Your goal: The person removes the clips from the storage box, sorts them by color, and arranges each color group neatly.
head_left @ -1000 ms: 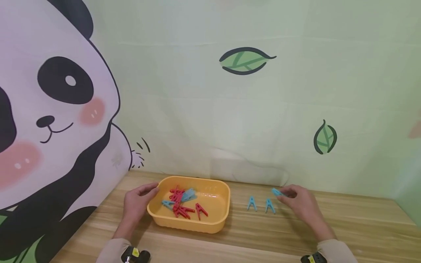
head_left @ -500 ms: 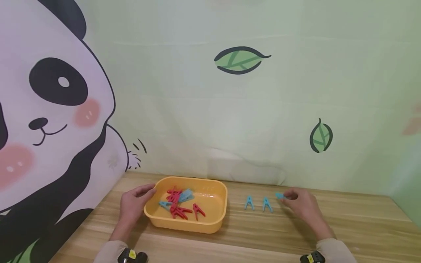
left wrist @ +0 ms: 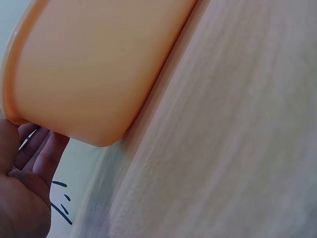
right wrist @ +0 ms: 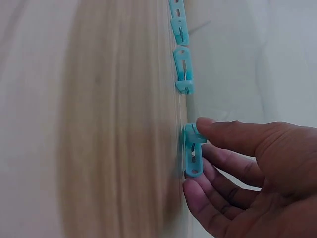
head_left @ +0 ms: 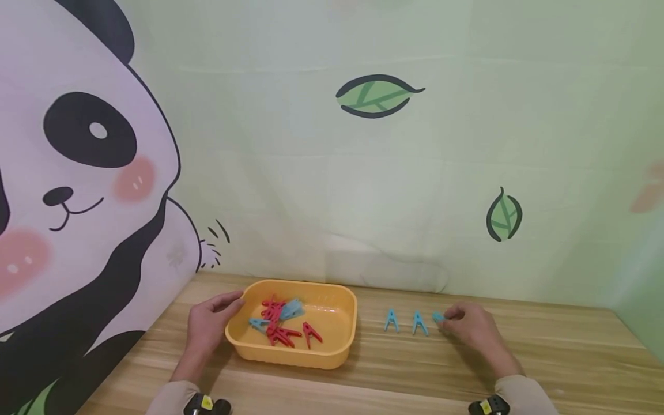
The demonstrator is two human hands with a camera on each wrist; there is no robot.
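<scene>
My right hand (head_left: 471, 327) pinches a blue clothespin (right wrist: 193, 151) low at the tabletop, thumb on one end and a fingertip by the other. Left of it, two more blue clothespins stand apart on their legs: the nearer clothespin (head_left: 421, 324) and the farther clothespin (head_left: 391, 320). A yellow plastic basin (head_left: 295, 360) holds several red clothespins (head_left: 312, 334) and some blue clothespins (head_left: 292, 309) in a loose heap at its left side. My left hand (head_left: 210, 323) touches the basin's left end near the rim, its fingers fairly straight in the left wrist view; their tips are partly hidden.
The wood-grain table (head_left: 394, 369) meets a pale green wall cloth (head_left: 290, 173) printed with leaves close behind the basin and clothespins. A panda print (head_left: 104, 173) covers the left side. Each wrist carries a small black strapped device.
My right hand has lowered its clothespin toward the table and turned it beside the two standing ones. The left hand stays at the basin. The head view has shifted slightly.
</scene>
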